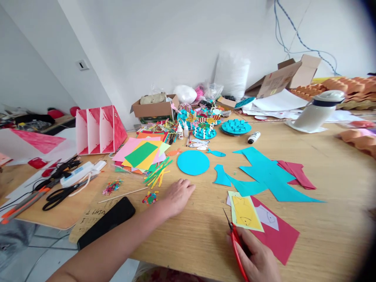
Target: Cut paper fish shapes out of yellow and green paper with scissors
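Observation:
My left hand (179,195) rests on the table below the round blue paper disc (193,162), its fingers curled together and no object seen in them. At the lower right, my right hand (257,254) grips red-handled scissors (235,239), their dark blades pointing up and away. Just beyond it lies a yellow paper (246,211) with a drawn fish, over a pale green sheet (234,199). A lilac piece (268,218) with a drawn fish sits beside it on a dark red sheet (283,241). Cut blue paper scraps (264,172) spread farther back.
Coloured sheets (141,154), paper strips (158,172) and glue bottles (180,131) are left of centre. A black phone (107,223) lies near the front edge. Behind stand decorated blue pieces (205,131) and a cardboard box (155,109). A white jug-like container (320,111) is at right.

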`<action>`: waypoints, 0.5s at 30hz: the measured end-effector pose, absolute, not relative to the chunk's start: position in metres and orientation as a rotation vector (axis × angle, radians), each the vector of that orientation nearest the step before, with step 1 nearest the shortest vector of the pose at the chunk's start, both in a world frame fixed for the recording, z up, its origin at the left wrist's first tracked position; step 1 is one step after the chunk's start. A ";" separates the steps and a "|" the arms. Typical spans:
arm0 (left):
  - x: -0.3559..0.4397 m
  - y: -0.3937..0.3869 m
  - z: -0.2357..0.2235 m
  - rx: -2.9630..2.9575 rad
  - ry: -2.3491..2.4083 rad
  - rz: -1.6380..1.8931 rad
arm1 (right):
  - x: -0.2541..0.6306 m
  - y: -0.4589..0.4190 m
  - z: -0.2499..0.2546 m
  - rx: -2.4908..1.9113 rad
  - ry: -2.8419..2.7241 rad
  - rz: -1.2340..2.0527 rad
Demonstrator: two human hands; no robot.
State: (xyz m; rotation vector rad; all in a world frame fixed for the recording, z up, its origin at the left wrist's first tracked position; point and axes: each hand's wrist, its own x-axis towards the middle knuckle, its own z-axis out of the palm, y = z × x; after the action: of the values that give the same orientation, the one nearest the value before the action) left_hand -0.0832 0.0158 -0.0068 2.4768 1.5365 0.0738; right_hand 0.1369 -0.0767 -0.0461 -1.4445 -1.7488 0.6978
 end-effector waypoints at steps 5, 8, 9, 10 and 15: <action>-0.090 0.001 -0.009 2.512 1.541 0.001 | 0.136 -0.077 -0.045 -1.445 -1.742 0.710; -0.096 -0.014 -0.005 2.559 1.514 -0.058 | 0.138 -0.076 -0.044 -1.431 -1.766 0.691; -0.097 -0.018 -0.005 2.571 1.505 -0.062 | 0.138 -0.075 -0.044 -1.425 -1.778 0.687; -0.098 -0.021 -0.005 2.581 1.496 -0.051 | 0.139 -0.075 -0.044 -1.421 -1.787 0.682; -0.101 -0.029 -0.012 2.530 1.564 0.140 | 0.138 -0.076 -0.042 -1.445 -1.794 0.701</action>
State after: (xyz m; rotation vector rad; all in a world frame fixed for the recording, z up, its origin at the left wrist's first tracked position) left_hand -0.1006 -0.0292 -0.0119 2.5299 1.5638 0.1397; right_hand 0.1378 -0.0760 -0.0419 -1.4451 -1.7938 0.7005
